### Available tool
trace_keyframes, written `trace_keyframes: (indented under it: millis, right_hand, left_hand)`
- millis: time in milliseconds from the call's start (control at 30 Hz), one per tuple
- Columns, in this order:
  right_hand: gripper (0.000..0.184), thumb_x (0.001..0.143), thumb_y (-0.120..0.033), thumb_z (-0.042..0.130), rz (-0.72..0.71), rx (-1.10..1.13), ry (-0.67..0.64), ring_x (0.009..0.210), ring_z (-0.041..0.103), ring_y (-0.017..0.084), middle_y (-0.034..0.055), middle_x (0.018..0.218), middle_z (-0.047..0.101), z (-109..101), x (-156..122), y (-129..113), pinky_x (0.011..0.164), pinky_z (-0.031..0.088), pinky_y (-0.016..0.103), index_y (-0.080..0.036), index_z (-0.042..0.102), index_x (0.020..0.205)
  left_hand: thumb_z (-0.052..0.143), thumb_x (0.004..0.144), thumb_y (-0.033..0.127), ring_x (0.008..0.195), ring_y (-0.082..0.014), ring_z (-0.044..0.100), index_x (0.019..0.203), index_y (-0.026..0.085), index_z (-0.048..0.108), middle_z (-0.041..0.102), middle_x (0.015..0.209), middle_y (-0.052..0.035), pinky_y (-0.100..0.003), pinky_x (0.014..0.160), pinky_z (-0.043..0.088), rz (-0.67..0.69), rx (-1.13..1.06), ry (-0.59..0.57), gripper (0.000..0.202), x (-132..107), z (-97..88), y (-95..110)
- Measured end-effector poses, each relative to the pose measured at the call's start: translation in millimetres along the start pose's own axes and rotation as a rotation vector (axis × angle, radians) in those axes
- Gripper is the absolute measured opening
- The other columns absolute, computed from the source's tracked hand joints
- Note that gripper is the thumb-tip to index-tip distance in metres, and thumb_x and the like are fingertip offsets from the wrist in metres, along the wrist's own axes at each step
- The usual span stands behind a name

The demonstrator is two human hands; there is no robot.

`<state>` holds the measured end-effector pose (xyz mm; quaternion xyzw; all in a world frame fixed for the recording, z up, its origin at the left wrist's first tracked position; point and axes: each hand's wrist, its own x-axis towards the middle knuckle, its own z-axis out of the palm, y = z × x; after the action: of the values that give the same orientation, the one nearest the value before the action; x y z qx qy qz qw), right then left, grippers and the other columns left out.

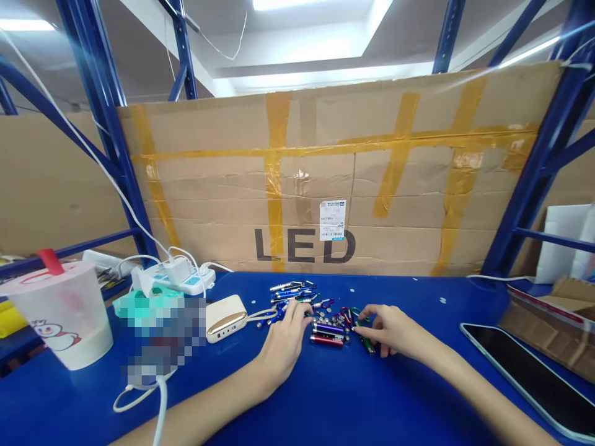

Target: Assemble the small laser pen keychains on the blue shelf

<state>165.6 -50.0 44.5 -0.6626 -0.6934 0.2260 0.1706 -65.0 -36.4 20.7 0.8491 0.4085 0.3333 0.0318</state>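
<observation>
Near the pile of small metal flashlights [292,293], my left hand [283,344] has its fingertips bent down and drawn together beside the blue ones. What lies between those fingertips is hidden. My right hand [389,329] curls its fingers around a small green flashlight [369,345] that slants down to the table. Between my hands a purple flashlight [328,329] and a red flashlight [326,341] lie side by side. Small round silvery button cells [325,317] are scattered just behind them. A red carabiner clip [346,317] sits by my right fingertips.
A white power bank [226,318] with a strap lies left of the pile. Farther left stand a lidded drink cup [60,316], a power strip [188,280] and cables. A phone or tablet [525,371] and an open cardboard box [553,325] are at right. Taped cardboard [223,198] closes the back.
</observation>
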Motion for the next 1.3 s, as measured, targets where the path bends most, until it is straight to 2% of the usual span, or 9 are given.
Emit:
trace_keyframes:
  millis: [100, 167, 267, 367, 533, 633, 833, 1033, 1300]
  right_hand:
    - [0.027, 0.081, -0.044, 0.051, -0.093, -0.1, 0.238, 0.056, 0.063, 0.016, 0.002, 0.074, 0.068, -1, -3, -11, 0.055, 0.046, 0.027, -0.02, 0.063, 0.088]
    - [0.027, 0.079, -0.045, 0.054, -0.212, -0.02, 0.309, 0.063, 0.063, 0.016, 0.0018, 0.085, 0.068, 2, -7, -19, 0.058, 0.046, 0.027, -0.023, 0.064, 0.09]
    - [0.032, 0.076, -0.044, 0.06, -0.425, 0.21, 0.207, 0.068, 0.063, 0.015, 0.0038, 0.092, 0.066, 12, -13, -30, 0.056, 0.047, 0.024, -0.021, 0.064, 0.097]
    - [0.036, 0.075, -0.041, 0.062, -0.552, 0.326, 0.105, 0.068, 0.062, 0.014, 0.0054, 0.095, 0.065, 23, -18, -36, 0.054, 0.046, 0.022, -0.019, 0.064, 0.103]
    - [0.033, 0.085, -0.044, 0.05, -0.666, 0.242, 0.118, 0.063, 0.057, 0.014, 0.0026, 0.07, 0.064, 30, -21, -35, 0.055, 0.045, 0.023, -0.019, 0.069, 0.095]
    - [0.038, 0.086, -0.047, 0.047, -0.711, 0.26, 0.187, 0.064, 0.056, 0.014, 0.0036, 0.074, 0.064, 32, -19, -31, 0.054, 0.045, 0.022, -0.021, 0.066, 0.105]
    - [0.041, 0.086, -0.048, 0.047, -0.732, 0.276, 0.228, 0.065, 0.056, 0.014, 0.005, 0.079, 0.062, 33, -19, -16, 0.053, 0.045, 0.022, -0.02, 0.064, 0.111]
    - [0.036, 0.089, -0.039, 0.046, -0.836, 0.154, 0.216, 0.075, 0.056, 0.014, 0.0037, 0.084, 0.062, 26, -24, -2, 0.068, 0.047, 0.025, -0.026, 0.055, 0.122]
    - [0.034, 0.088, -0.038, 0.047, -0.827, 0.14, 0.155, 0.071, 0.053, 0.014, 0.0027, 0.083, 0.063, 28, -29, 4, 0.068, 0.045, 0.026, -0.025, 0.059, 0.116]
  left_hand:
    - [0.027, 0.091, 0.017, 0.047, -0.0072, 0.049, 0.093, 0.021, 0.041, 0.05, 0.088, -0.0021, -0.021, 0.049, 0.045, -0.029, -0.268, 0.025, 0.015, -1, 0.4, 0]
    - [0.029, 0.091, 0.019, 0.049, -0.0077, 0.049, 0.092, 0.022, 0.039, 0.05, 0.089, -0.0026, -0.021, 0.046, 0.044, -0.032, -0.387, 0.048, 0.011, -2, 3.6, -1]
    - [0.032, 0.091, 0.022, 0.052, -0.0078, 0.05, 0.094, 0.023, 0.038, 0.047, 0.089, -0.0022, -0.021, 0.047, 0.045, 0.002, -0.506, 0.055, 0.007, -8, 11.2, -1]
    - [0.031, 0.091, 0.019, 0.055, -0.0073, 0.051, 0.094, 0.022, 0.038, 0.045, 0.091, -0.0023, -0.023, 0.054, 0.048, 0.1, -0.556, 0.07, 0.008, -13, 17.3, 2]
    - [0.031, 0.09, 0.016, 0.068, -0.0111, 0.056, 0.095, 0.022, 0.04, 0.05, 0.09, -0.0034, -0.024, 0.062, 0.049, 0.211, -0.437, 0.137, 0.012, -14, 14.9, 11]
    - [0.032, 0.089, 0.016, 0.073, -0.0125, 0.058, 0.095, 0.022, 0.041, 0.054, 0.089, -0.0031, -0.025, 0.067, 0.049, 0.185, -0.308, 0.175, 0.012, -11, 10.7, 12]
    - [0.034, 0.091, 0.019, 0.067, -0.0114, 0.061, 0.096, 0.022, 0.044, 0.061, 0.085, -0.0005, -0.022, 0.065, 0.049, 0.184, -0.145, 0.19, 0.012, -11, 10.3, 14]
    - [0.043, 0.089, 0.031, 0.074, -0.0123, 0.061, 0.1, 0.022, 0.049, 0.061, 0.087, -0.001, -0.021, 0.064, 0.048, 0.266, 0.005, 0.122, 0.016, -12, 10.2, 20]
    - [0.042, 0.09, 0.027, 0.069, -0.0114, 0.06, 0.097, 0.02, 0.056, 0.061, 0.082, -0.002, -0.021, 0.062, 0.046, 0.45, 0.101, 0.088, 0.017, -14, 7.0, 24]
